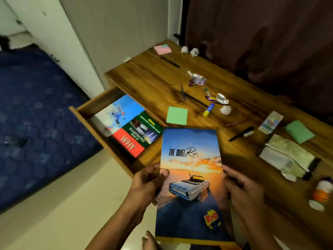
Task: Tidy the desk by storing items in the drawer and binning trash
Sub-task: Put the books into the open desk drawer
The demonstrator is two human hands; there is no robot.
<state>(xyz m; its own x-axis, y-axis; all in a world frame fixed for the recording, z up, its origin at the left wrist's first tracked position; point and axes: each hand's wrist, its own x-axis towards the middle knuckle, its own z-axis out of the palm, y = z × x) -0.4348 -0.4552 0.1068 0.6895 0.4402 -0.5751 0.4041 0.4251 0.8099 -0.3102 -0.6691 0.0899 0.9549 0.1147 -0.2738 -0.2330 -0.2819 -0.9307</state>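
— Over the desk's near edge, what's being held?

— A tall paperback book with a sunset sky and a pale convertible on its cover, titled "The Quiet Ride". It's held flat, cover up, above the wooden desk, just right of the open wooden drawer.

— Both hands on it?

— Yes. The left hand grips its left edge, thumb lying on the cover; the right hand clasps the right edge, fingers curled round it.

— What's in the drawer?

— Two books. A green and red one reading "Illustrated Book of Why" lies partly on top of a blue and white one.

— And on the desk?

— Just beyond the held book, a green square pad of sticky notes. Near that, a blue and yellow glue stick, a crumpled silver foil wrapper and a small white paper ball. Farther back, a pink sticky pad and two more white paper balls. To the right, a black marker pen, a second green pad and a pale notebook with a dark elastic band.

— Left of the drawer?

— A dark blue patterned mattress.
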